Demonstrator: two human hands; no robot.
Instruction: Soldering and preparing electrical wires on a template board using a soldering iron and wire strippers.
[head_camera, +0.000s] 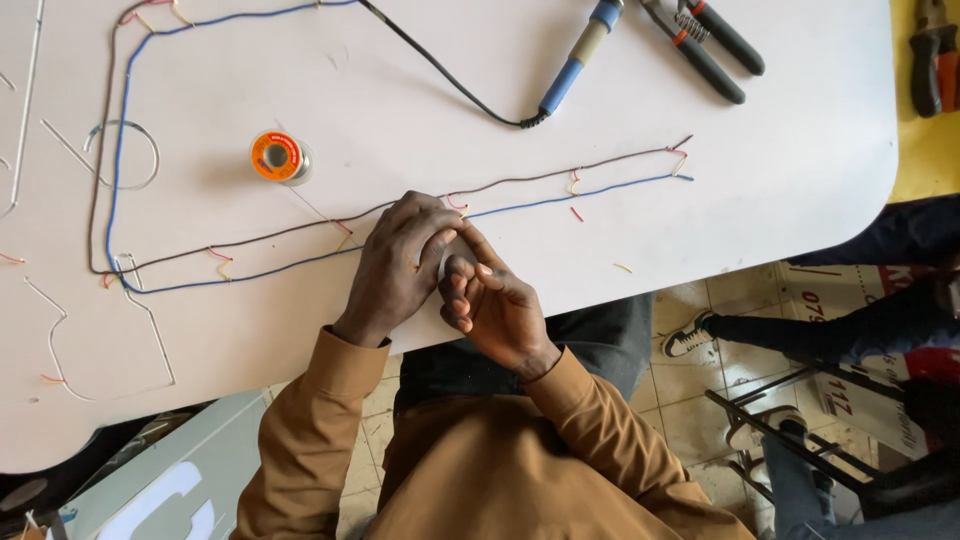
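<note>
- Head view, with the solder spool as landmark: far left of the spool, bent bare wire pieces lie loose on the white table; a sweeping sleeve could drag them off the edge.
- Below and right of the spool, the left hand curls over the brown wire and blue wire, fingers bent and closed narrowly on something small; what exactly it pinches I cannot tell.
- Just right of that, the right hand is cupped palm-up, fingertips touching the left hand's. A hard tug here might pull a short red or yellow lead loose from the pair (my judgement, not something seen).
- Up and right of the spool, the blue-handled soldering iron lies with its black cord crossing near the wires; whether it is hot cannot be told, and a snagged cord could swing it toward the hands.
- Further right, pliers are cut off by the top edge.
- Far right, another tool is half out of view, and another person's legs are only partly visible.
</note>
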